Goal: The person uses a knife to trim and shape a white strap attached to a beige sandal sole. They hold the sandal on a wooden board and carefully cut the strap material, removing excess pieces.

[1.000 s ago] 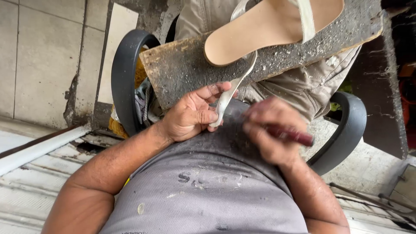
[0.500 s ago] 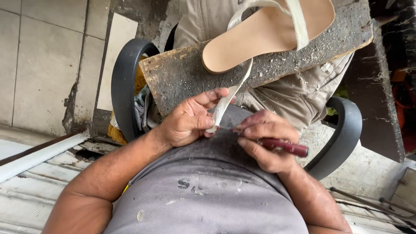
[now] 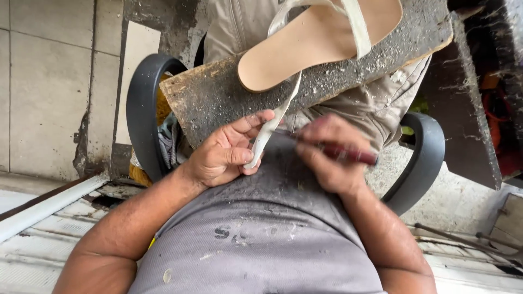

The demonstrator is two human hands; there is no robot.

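Since the earlier frames the right hand point(image 3: 327, 158) has shifted slightly toward the strap, its dark red tool handle now angled more level, while the sandal has moved a little toward the far edge of the board; the left hand point(image 3: 226, 155) keeps its pinch

The beige flat-soled sandal point(image 3: 316, 43) lies sole-side up on the worn, dark wooden board point(image 3: 218, 98) that rests across the person's lap. Its heel end overhangs toward the near edge of the board. A cream-white flat strap point(image 3: 267, 136) runs from the sandal's heel end down over the near edge of the board and into the left hand

Left hand: closed around the free end of the strap, thumb pressed against the fingers, index finger extended along the strap. The strap's long axis runs from the near edge of the board toward the person's body, tilted slightly to the left

Right hand: closed in a fist on the dark red cylindrical tool handle point(image 3: 351, 155). The working tip points left toward the strap; it is hidden by the fingers, so contact with the strap cannot be confirmed

Relation: the strap lies directly left of the right hand, just beside it, and the left hand is the nearer one, already gripping it. A black curved chair armrest point(image 3: 141, 109) flanks the board on the left
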